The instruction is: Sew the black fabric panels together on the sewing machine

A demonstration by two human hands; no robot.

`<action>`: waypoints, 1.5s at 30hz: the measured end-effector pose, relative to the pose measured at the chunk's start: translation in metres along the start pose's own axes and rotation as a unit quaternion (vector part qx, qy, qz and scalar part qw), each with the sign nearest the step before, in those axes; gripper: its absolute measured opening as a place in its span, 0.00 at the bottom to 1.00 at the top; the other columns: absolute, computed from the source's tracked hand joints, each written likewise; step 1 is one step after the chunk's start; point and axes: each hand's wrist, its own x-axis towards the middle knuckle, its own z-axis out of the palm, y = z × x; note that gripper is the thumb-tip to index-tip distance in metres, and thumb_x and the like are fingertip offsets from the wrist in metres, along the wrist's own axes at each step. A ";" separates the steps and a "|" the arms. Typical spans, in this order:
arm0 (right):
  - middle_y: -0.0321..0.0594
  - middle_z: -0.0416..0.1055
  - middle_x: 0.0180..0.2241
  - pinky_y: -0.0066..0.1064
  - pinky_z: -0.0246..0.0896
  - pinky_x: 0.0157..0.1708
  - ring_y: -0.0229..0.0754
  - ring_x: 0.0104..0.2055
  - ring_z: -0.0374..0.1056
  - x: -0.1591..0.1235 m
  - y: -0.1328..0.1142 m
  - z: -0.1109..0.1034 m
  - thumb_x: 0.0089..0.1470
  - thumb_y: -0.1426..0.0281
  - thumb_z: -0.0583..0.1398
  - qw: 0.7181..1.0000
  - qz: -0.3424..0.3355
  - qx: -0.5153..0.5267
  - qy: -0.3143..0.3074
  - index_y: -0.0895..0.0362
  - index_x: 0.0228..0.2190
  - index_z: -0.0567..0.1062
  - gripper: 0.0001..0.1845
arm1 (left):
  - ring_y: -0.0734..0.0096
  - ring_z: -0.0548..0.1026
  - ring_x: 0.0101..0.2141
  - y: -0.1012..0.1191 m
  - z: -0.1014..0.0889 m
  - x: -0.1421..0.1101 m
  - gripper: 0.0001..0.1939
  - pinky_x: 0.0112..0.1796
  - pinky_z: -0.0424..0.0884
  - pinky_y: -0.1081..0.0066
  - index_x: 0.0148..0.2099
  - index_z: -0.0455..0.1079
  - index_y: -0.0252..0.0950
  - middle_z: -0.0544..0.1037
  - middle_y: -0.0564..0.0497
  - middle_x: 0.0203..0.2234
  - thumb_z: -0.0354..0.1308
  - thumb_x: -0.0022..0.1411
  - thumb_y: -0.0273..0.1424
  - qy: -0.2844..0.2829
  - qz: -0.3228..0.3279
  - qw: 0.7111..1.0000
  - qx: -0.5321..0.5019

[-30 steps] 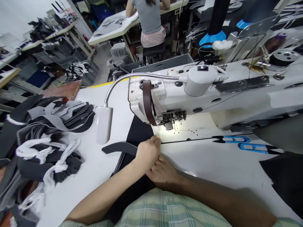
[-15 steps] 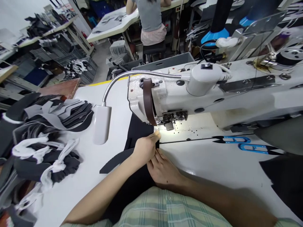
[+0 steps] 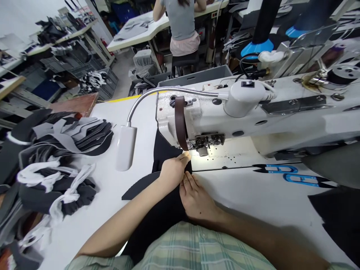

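Note:
A piece of black fabric runs from my lap across the table and under the head of the white sewing machine. My left hand is closed on the fabric's right edge beside the needle area, its lit fingertips close to the presser foot, which is mostly hidden. Just nearer to me, my right hand lies on the same edge with its fingers stretched out flat. A curved dark grey piece sticks out from the fabric to the left, below my left wrist.
Blue-handled thread snips lie right of the hands. Stacked grey and black cut pieces, some tied with white strips, cover the table's left side. A gooseneck lamp hangs over the left. Another person sits at a table behind.
The view has shifted slightly, so the machine and table appear a little further right. Both hands stay at the fabric edge, and the curved dark grey piece lies slightly higher.

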 end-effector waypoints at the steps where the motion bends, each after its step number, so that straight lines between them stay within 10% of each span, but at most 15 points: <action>1: 0.70 0.68 0.49 0.46 0.60 0.54 0.60 0.55 0.63 0.000 0.001 0.000 0.48 0.77 0.53 1.000 0.000 -0.007 0.002 0.78 0.46 0.71 0.25 | 0.67 0.78 0.34 -0.001 -0.001 0.000 0.17 0.30 0.72 0.72 0.50 0.69 0.35 0.77 0.46 0.45 0.48 0.61 0.20 -0.010 0.002 1.000 0.016; 45: 0.63 0.69 0.47 0.50 0.55 0.57 0.57 0.55 0.62 0.012 -0.009 0.011 0.54 0.77 0.50 0.997 -0.043 0.064 0.030 0.71 0.49 0.68 0.21 | 0.68 0.74 0.30 0.002 -0.006 0.000 0.14 0.28 0.68 0.71 0.48 0.65 0.29 0.71 0.42 0.39 0.44 0.63 0.21 -0.126 0.005 0.991 0.045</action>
